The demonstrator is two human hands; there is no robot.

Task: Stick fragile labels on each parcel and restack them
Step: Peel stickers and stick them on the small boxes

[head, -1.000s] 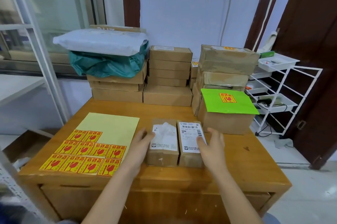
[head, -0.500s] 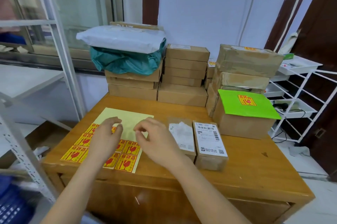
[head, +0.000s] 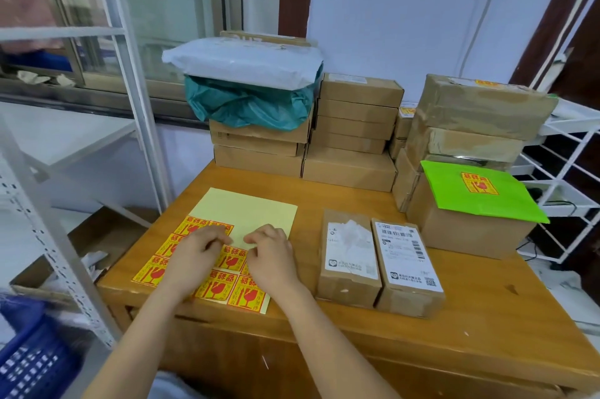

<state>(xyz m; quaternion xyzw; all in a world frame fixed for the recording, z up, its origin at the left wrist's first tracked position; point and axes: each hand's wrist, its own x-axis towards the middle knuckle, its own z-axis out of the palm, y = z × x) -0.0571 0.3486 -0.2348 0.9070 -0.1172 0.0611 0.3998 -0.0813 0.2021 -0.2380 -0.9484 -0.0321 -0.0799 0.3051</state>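
Note:
A pale yellow sheet (head: 250, 210) with several yellow-and-red fragile labels (head: 214, 286) lies at the table's front left. My left hand (head: 194, 255) and my right hand (head: 269, 255) both rest on it, fingertips pinched close together at a label's edge near the sheet's middle. Two small brown parcels (head: 349, 255) (head: 407, 265) with white shipping slips lie side by side to the right of the sheet. Further right, a green parcel (head: 477, 190) bearing a fragile label tops a brown box (head: 467, 233).
Stacks of brown boxes (head: 354, 129) line the back of the wooden table (head: 487, 333), with white and teal bags (head: 246, 86) on the left stack. A metal shelf frame (head: 65, 236) stands left, a white wire rack (head: 565, 171) right.
Both hands left the two small parcels and moved left onto the label sheet. They have since drawn closer together over one label. The camera has turned left.

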